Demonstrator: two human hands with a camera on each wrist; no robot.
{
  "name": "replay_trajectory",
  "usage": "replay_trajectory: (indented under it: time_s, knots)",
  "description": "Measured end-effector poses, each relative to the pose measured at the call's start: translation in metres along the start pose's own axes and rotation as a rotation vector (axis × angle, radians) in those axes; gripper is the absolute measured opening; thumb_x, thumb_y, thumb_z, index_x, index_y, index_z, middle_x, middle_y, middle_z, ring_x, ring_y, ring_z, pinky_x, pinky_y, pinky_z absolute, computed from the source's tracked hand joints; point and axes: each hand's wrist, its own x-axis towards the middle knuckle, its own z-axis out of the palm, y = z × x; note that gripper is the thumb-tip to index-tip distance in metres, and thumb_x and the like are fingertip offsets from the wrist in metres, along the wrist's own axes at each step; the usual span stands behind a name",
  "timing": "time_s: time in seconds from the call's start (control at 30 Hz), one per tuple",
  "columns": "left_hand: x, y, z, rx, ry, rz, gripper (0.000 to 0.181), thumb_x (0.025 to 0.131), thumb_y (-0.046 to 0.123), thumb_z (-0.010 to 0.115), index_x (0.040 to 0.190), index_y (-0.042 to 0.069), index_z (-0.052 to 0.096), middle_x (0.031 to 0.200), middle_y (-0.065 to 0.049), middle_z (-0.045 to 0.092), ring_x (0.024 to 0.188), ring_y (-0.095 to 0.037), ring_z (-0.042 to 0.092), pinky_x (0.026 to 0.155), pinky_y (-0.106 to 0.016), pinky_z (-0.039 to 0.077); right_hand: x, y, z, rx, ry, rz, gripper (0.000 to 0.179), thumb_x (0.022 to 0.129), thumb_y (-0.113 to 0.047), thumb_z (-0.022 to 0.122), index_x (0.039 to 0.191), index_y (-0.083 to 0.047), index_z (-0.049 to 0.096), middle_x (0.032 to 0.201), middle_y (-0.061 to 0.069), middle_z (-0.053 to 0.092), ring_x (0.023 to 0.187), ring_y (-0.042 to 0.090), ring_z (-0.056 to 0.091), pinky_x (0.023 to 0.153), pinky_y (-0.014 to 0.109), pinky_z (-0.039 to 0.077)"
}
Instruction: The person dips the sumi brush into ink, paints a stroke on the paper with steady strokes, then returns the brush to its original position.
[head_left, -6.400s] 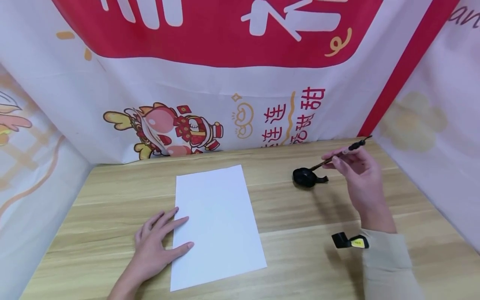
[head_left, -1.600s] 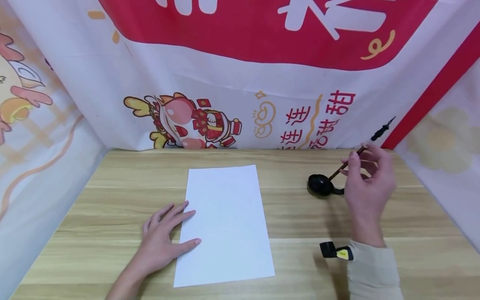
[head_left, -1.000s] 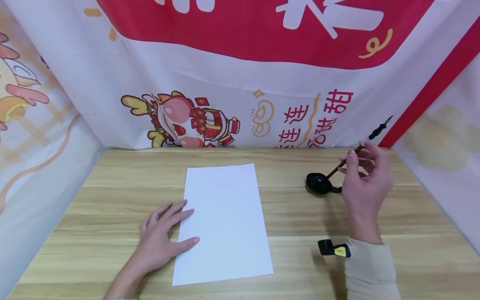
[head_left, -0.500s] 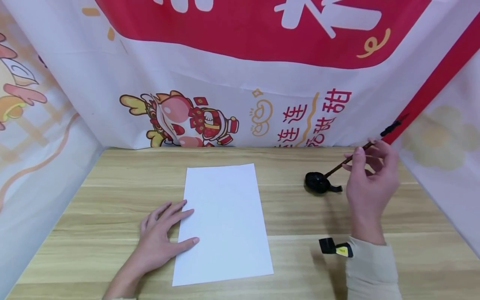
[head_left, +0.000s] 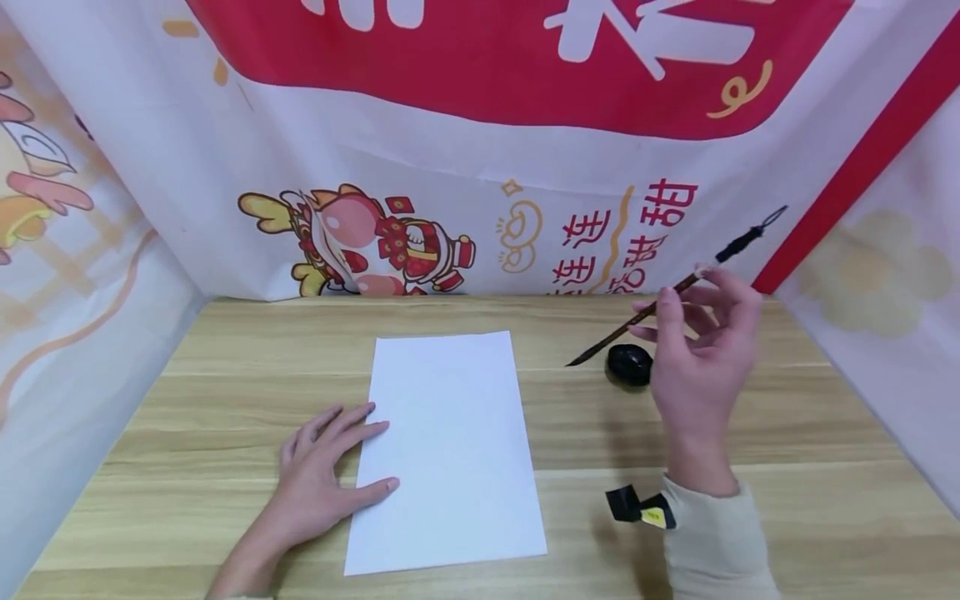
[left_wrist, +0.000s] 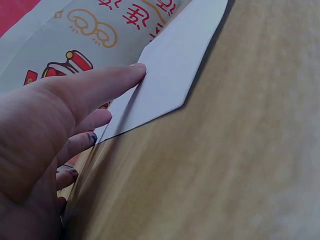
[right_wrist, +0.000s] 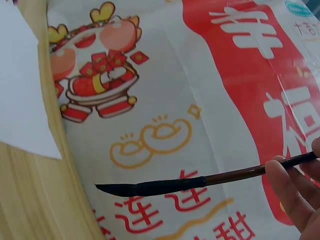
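Observation:
A blank sheet of white paper (head_left: 450, 458) lies on the wooden table, slightly turned. My left hand (head_left: 315, 483) rests on its left edge, fingers spread and thumb on the sheet; dark smudges mark some fingertips in the left wrist view. High at the right, my right hand (head_left: 701, 367) pinches the brown handle of a calligraphy brush (head_left: 622, 329). Its black bristles (right_wrist: 135, 189) look wet and come to a point in the right wrist view. The brush tip is left of a small black ink dish (head_left: 628, 365), apart from it; my hand hides the dish's right side.
A printed white and red cloth (head_left: 405, 150) hangs along the table's back edge. More cloth (head_left: 877, 275) bounds the right side, and the left side too. A black camera mount (head_left: 637, 507) sticks out from my right sleeve.
Over the last half second the brush has come out of the ink dish and moved left, my right hand moving left with it. My left hand stays on the paper.

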Motion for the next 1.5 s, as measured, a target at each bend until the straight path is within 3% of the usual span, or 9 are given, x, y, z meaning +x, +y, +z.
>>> replay_trajectory:
  time_s: [0.1, 0.27, 0.63, 0.8, 1.0, 1.2, 1.5]
  knots:
    - [-0.001, 0.0, 0.002, -0.005, 0.003, 0.006, 0.072, 0.081, 0.055, 0.091, 0.143, 0.027, 0.069, 0.167, -0.002, 0.051, 0.158, -0.045, 0.026, 0.116, -0.075, 0.009, -0.005, -0.003, 0.008, 0.051, -0.033, -0.008, 0.041, 0.104, -0.006, 0.069, 0.142, -0.006, 0.054, 0.105, 0.005, 0.063, 0.087, 0.02, 0.079, 0.065, 0.026, 0.065]
    - [0.0, 0.0, 0.004, -0.009, 0.004, 0.0, 0.072, 0.081, 0.056, 0.091, 0.143, 0.027, 0.069, 0.167, -0.001, 0.05, 0.159, -0.045, 0.025, 0.117, -0.075, 0.009, -0.009, -0.006, 0.017, 0.042, -0.07, -0.038, 0.043, 0.104, -0.006, 0.069, 0.143, -0.004, 0.051, 0.104, 0.005, 0.063, 0.087, 0.02, 0.078, 0.064, 0.025, 0.064]
    - [-0.001, 0.0, 0.001, -0.005, 0.01, -0.003, 0.067, 0.086, 0.057, 0.086, 0.144, 0.028, 0.07, 0.168, -0.002, 0.05, 0.159, -0.045, 0.025, 0.116, -0.074, 0.009, -0.01, -0.008, 0.02, 0.071, -0.053, -0.022, 0.043, 0.104, -0.007, 0.069, 0.142, 0.0, 0.05, 0.103, 0.007, 0.062, 0.086, 0.021, 0.079, 0.063, 0.026, 0.064]
    - [-0.002, 0.0, 0.0, -0.004, 0.025, 0.025, 0.059, 0.09, 0.048, 0.085, 0.143, 0.028, 0.07, 0.167, -0.002, 0.051, 0.158, -0.046, 0.026, 0.115, -0.073, 0.011, -0.009, -0.008, 0.019, 0.02, -0.058, -0.024, 0.044, 0.105, -0.008, 0.068, 0.144, -0.001, 0.049, 0.105, 0.003, 0.064, 0.087, 0.019, 0.078, 0.064, 0.025, 0.064]
    - [-0.003, -0.003, 0.0, -0.014, 0.027, 0.066, 0.057, 0.09, 0.034, 0.087, 0.144, 0.026, 0.07, 0.167, -0.003, 0.051, 0.156, -0.048, 0.027, 0.114, -0.073, 0.011, -0.01, -0.006, 0.022, 0.048, -0.056, -0.029, 0.042, 0.104, -0.006, 0.069, 0.142, -0.002, 0.051, 0.103, 0.004, 0.063, 0.086, 0.021, 0.078, 0.063, 0.027, 0.065]
    - [-0.002, -0.003, 0.0, -0.032, 0.034, 0.063, 0.058, 0.088, 0.038, 0.088, 0.142, 0.028, 0.069, 0.166, -0.003, 0.052, 0.156, -0.048, 0.028, 0.114, -0.073, 0.011, -0.012, -0.01, 0.031, 0.042, -0.073, -0.057, 0.038, 0.105, -0.005, 0.067, 0.14, -0.008, 0.052, 0.104, 0.002, 0.063, 0.087, 0.019, 0.079, 0.064, 0.029, 0.065]
    - [-0.002, -0.001, 0.0, -0.035, 0.024, 0.057, 0.058, 0.087, 0.043, 0.089, 0.139, 0.029, 0.069, 0.168, -0.003, 0.051, 0.158, -0.047, 0.028, 0.115, -0.074, 0.009, -0.019, -0.012, 0.044, 0.072, -0.095, -0.053, 0.037, 0.105, -0.004, 0.065, 0.139, 0.0, 0.048, 0.103, 0.0, 0.06, 0.089, 0.02, 0.079, 0.065, 0.033, 0.066]
